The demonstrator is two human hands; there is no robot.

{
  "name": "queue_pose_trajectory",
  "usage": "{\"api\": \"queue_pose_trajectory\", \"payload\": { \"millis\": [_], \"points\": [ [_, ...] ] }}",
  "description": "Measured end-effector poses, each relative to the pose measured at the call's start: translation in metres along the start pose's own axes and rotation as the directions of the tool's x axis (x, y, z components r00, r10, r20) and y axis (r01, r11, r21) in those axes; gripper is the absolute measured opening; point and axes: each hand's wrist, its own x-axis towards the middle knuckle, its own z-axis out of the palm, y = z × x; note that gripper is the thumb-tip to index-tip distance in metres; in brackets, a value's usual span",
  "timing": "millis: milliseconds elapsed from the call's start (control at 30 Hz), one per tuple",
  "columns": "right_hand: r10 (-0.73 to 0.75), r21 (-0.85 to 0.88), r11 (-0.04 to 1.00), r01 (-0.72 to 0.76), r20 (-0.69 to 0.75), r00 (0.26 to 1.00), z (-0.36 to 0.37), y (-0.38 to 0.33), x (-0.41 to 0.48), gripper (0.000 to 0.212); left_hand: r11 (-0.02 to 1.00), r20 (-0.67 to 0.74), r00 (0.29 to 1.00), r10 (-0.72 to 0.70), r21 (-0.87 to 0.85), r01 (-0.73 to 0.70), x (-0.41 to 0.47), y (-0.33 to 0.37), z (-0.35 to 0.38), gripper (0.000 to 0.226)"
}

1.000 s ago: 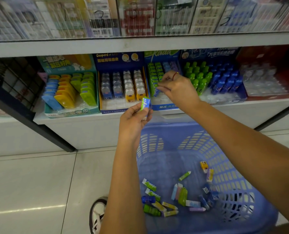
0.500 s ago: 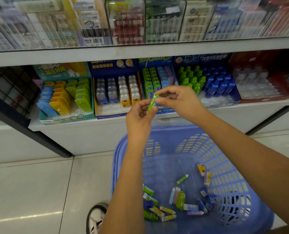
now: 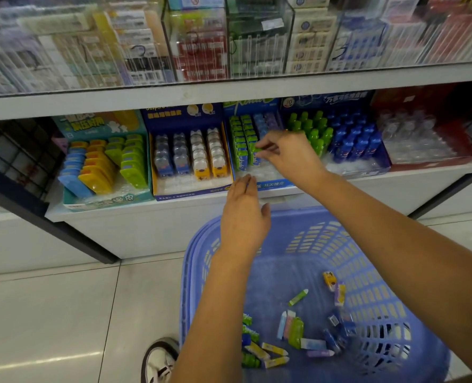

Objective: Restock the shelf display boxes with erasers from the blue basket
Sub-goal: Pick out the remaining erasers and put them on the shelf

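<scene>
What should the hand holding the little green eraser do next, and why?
Probably slide the small green wrapped eraser down into the front of the green row in the blue cardboard display box, then let go. The right hand pinches it right at that row, and the left hand hovers open, holding nothing.

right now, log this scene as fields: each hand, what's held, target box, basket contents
right hand: pinches a green eraser at the front of the green rows
left hand: empty, fingers relaxed, just below the right hand in view
target: blue display box, third from left on the shelf
blue basket: on the floor, mixed loose erasers at its bottom
</scene>
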Motion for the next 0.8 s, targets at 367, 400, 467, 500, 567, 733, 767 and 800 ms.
{"api": "queue_pose_trajectory", "payload": {
  "millis": [367, 400, 467, 500, 567, 733, 767, 800],
  "points": [
    [-0.063, -0.15, 0.986, 0.067, 0.029, 0.998, 0.006, 0.0, -0.01, 0.026, 1.0, 0.048, 0.999, 0.012, 0.01, -0.012, 0.002, -0.003, -0.004, 0.062],
    [-0.058, -0.163, 0.984, 0.067, 0.059, 0.997, 0.005, -0.001, -0.01, 0.028, 1.0, 0.054, 0.998, 0.017, 0.019, -0.018, 0.001, -0.003, -0.004, 0.062],
    [-0.053, -0.223, 0.971, 0.082, 0.13, 0.99, 0.002, -0.006, -0.009, 0.033, 0.999, 0.045, 0.998, 0.033, -0.002, -0.033, -0.002, -0.002, -0.004, 0.059],
    [-0.047, -0.247, 0.965, 0.086, 0.16, 0.986, -0.001, -0.008, -0.011, 0.036, 0.998, 0.008, 0.999, 0.04, -0.052, -0.04, -0.004, -0.001, -0.003, 0.054],
    [-0.013, -0.232, 0.971, 0.052, 0.167, 0.986, -0.008, -0.01, -0.022, 0.04, 0.983, -0.103, 0.994, 0.035, -0.176, -0.053, -0.01, 0.0, 0.0, 0.038],
    [0.172, -0.112, 0.984, -0.137, 0.419, 0.892, 0.004, 0.017, -0.102, 0.016, 0.987, 0.23, 0.968, -0.096, -0.104, 0.122, -0.025, -0.013, 0.042, 0.019],
    [0.22, -0.163, 0.974, -0.155, 0.55, 0.805, 0.015, 0.029, -0.123, 0.015, 0.99, 0.38, 0.916, -0.131, -0.001, 0.142, -0.032, -0.022, 0.055, 0.02],
    [0.27, -0.22, 0.962, -0.163, 0.655, 0.706, 0.027, 0.041, -0.143, 0.017, 0.984, 0.512, 0.841, -0.177, 0.105, 0.144, -0.044, -0.032, 0.069, 0.023]
  ]
}}
